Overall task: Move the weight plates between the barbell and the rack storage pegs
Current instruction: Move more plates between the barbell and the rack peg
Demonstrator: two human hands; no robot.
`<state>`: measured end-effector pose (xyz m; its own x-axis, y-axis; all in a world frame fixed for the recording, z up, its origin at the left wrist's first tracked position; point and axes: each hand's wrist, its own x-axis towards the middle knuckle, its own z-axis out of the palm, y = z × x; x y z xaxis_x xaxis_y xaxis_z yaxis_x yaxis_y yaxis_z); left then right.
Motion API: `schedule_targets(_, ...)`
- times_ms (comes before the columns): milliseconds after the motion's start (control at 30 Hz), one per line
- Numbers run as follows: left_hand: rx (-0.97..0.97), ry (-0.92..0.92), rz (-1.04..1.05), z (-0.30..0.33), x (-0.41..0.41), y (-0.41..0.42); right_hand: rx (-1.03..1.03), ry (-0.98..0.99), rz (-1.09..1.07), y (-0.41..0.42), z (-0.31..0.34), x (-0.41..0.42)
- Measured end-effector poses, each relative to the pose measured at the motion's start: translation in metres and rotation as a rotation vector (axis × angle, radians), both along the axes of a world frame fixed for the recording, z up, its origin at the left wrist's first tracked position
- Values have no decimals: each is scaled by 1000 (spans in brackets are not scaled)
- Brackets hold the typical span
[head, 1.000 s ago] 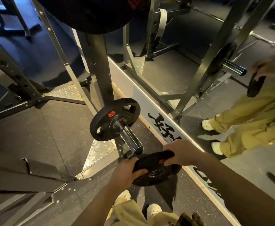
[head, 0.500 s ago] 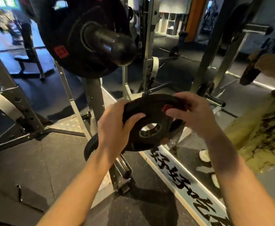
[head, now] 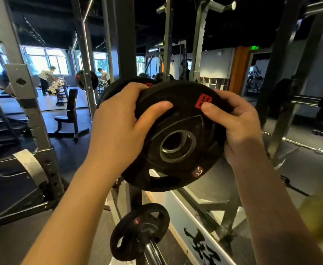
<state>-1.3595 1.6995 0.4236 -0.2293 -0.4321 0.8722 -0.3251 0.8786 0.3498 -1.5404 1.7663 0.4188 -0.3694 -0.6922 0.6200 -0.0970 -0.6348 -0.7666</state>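
weight plate [head: 177, 134] lifted from floor level to chest height, hands [head: 118, 125] raised

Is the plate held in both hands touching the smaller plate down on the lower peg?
Apart. The head view shows the held plate raised between the left hand and right hand, with open space above the lower plate.

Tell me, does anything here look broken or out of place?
Nothing stands out. Both hands, left hand and right hand, grip one intact weight plate; a smaller plate sits squarely on its peg below.
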Motion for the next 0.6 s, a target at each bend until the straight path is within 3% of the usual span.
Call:
schedule_targets(100,49,5,2,-1,-2,-22,28,-30,-18,-18,3,2)
schedule_targets(200,52,50,-5,-8,-4,-30,-43,134,-89,-28,-1,-1)
schedule_targets(400,24,158,39,-24,-9,-13,-310,402,-481,-61,-9,5)
schedule_targets(600,79,328,99,-45,-18,6,-284,535,-474,-88,11,1)
